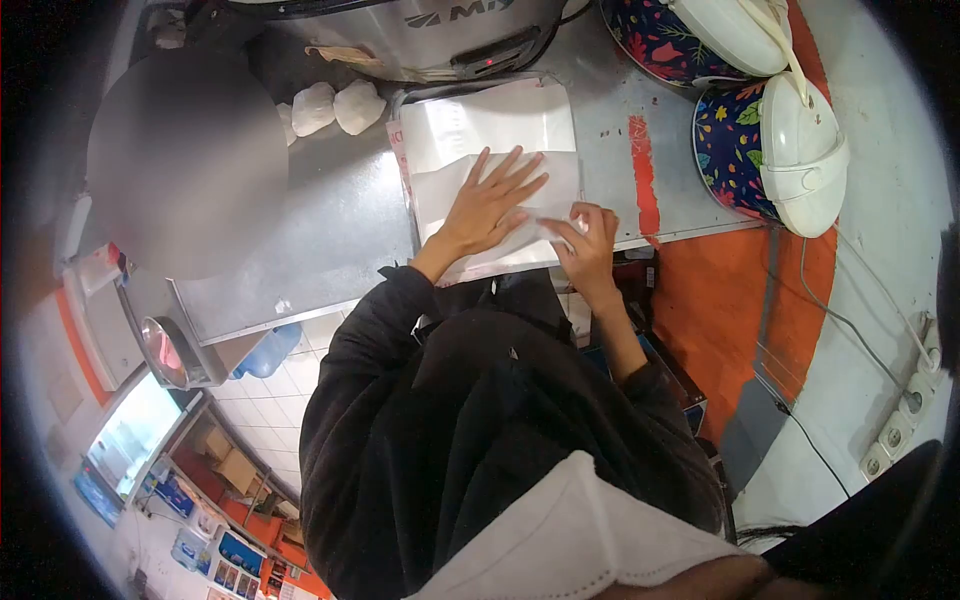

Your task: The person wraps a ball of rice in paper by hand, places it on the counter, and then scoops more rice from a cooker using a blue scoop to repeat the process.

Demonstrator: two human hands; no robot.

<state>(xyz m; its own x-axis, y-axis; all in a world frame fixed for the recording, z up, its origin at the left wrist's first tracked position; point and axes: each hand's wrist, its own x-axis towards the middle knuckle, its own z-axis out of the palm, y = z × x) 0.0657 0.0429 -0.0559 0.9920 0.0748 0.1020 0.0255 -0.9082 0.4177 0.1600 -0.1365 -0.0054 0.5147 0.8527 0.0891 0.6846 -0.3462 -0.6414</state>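
A stack of white paper sheets (487, 115) lies on the metal table in front of me, with red print showing along its left edge. My left hand (490, 205) rests flat on the top sheet, fingers spread. At the lower right of the stack, my right hand (587, 242) has thumb and fingers pinched at the edge of a paper sheet (530, 232). That edge looks lifted and slightly creased. The pinching fingertips partly hide it.
A large silver cooker (420, 40) stands behind the stack. Small white bundles (357, 106) sit to its left. Two floral rice cookers (735, 150) are at the right. Red tape (644, 180) marks the metal table (340, 230). A power strip (897, 430) is on the right wall.
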